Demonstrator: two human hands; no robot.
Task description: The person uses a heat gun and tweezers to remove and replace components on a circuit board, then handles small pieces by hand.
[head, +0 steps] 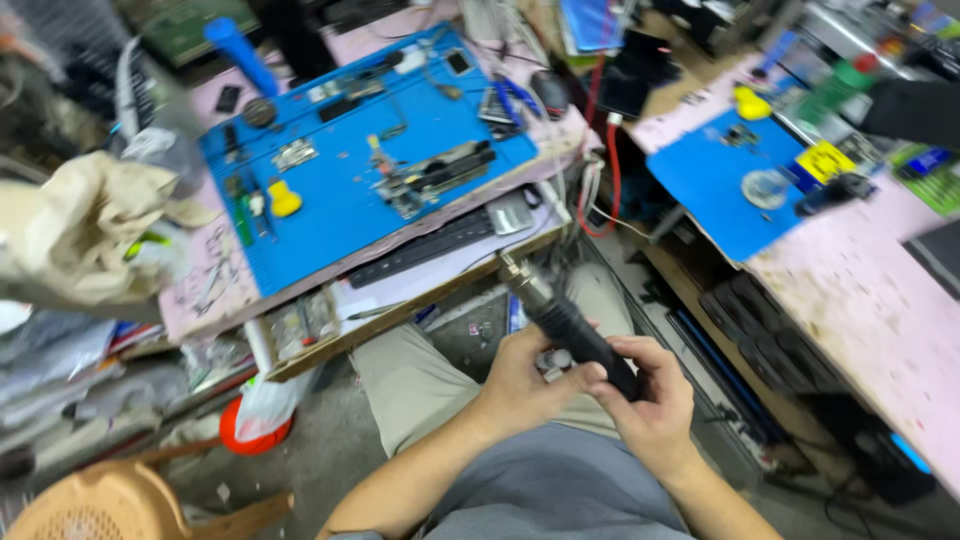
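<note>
A black hot-air tool handle (pixel 575 330) with a metal nozzle tip (pixel 513 268) is held over my lap, nozzle pointing up toward the workbench edge. My left hand (pixel 525 378) wraps the handle from below and left, thumb against it. My right hand (pixel 650 395) grips the handle's lower end. Ahead, a blue work mat (pixel 340 190) carries a disassembled phone (pixel 435 172), small tools and a yellow pry tool (pixel 284 200).
A black keyboard (pixel 425 248) lies on the shelf under the mat. A second blue mat (pixel 715 185) sits on the pink bench (pixel 860 300) at right. A crumpled cloth (pixel 80 225) sits at left, an orange stool (pixel 110 505) at the lower left, red cables (pixel 612 170) between the benches.
</note>
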